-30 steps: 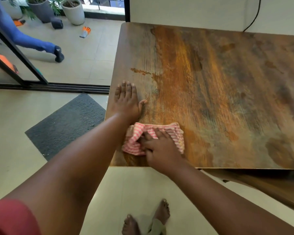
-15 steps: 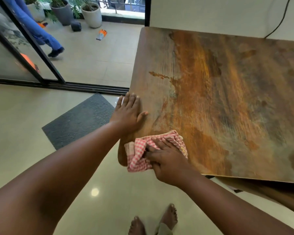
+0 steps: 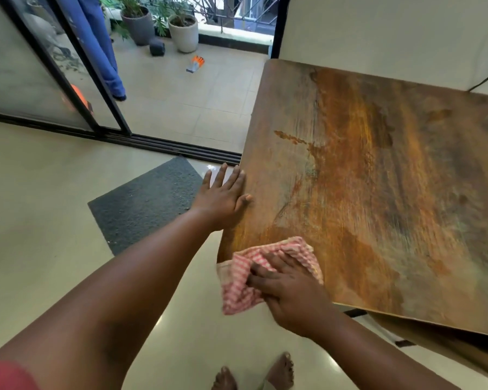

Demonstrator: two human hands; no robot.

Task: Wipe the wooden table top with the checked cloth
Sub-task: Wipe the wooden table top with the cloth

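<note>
Far left: sliding glass door (image 3: 40, 80), blue trouser legs (image 3: 102, 49) beyond it, potted plants (image 3: 164, 26) and an orange-tipped glove (image 3: 195, 64) on the balcony tiles. Grey doormat (image 3: 144, 204) on the floor. No readable writing anywhere. Left hand (image 3: 223, 198) flat at the counter (image 3: 378, 192) left edge, fingers straight and spread, thumb on the wood, grasping nothing. At the near left corner, bunched red-and-white checked cloth (image 3: 243, 288), long axis running from the lower left up to the right, lower end hanging off the edge. Right hand (image 3: 290, 291) palm-down pressing on the cloth, fingers extended leftward, forearm coming from lower right. Bare feet (image 3: 254, 375) below.
</note>
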